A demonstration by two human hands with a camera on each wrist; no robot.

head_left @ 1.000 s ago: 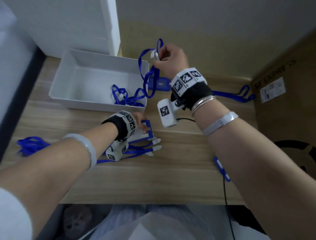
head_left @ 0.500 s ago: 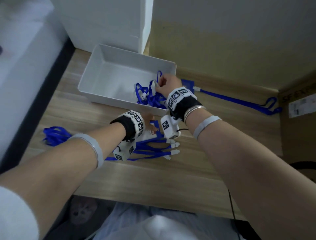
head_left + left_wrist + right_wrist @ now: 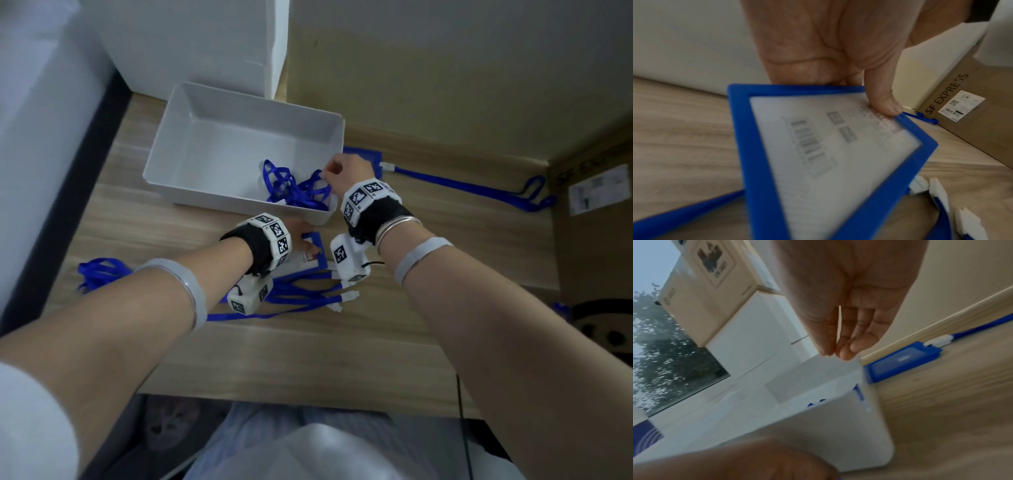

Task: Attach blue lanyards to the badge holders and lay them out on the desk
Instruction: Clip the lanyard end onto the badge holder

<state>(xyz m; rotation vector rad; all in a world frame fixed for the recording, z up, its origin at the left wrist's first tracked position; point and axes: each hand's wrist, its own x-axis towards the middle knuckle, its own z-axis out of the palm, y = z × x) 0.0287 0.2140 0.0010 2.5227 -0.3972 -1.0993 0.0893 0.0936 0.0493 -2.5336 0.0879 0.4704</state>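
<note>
My left hand [image 3: 301, 236] grips a blue-framed badge holder [image 3: 828, 154] just above the desk, thumb [image 3: 884, 104] pressing its clear face and the other fingers behind its top edge. In the head view that holder [image 3: 313, 253] lies in front of the white bin [image 3: 239, 154]. A tangle of blue lanyards [image 3: 298, 192] sits in the bin's near right corner. My right hand [image 3: 337, 174] hovers over that corner beside a lanyard loop. In the right wrist view its fingers [image 3: 846, 352] point straight down together, with nothing between them.
A badge holder [image 3: 363, 159] with a lanyard [image 3: 462, 185] clipped to it lies stretched along the back wall. Several lanyards with white clips [image 3: 346, 298] lie under my left wrist, and more [image 3: 99, 274] are bunched at the left. A cardboard box [image 3: 596, 222] stands at the right.
My right hand came down from high above the desk and lowered its lanyard into the bin; its fingers now show empty. The left hand stayed on the badge holder.
</note>
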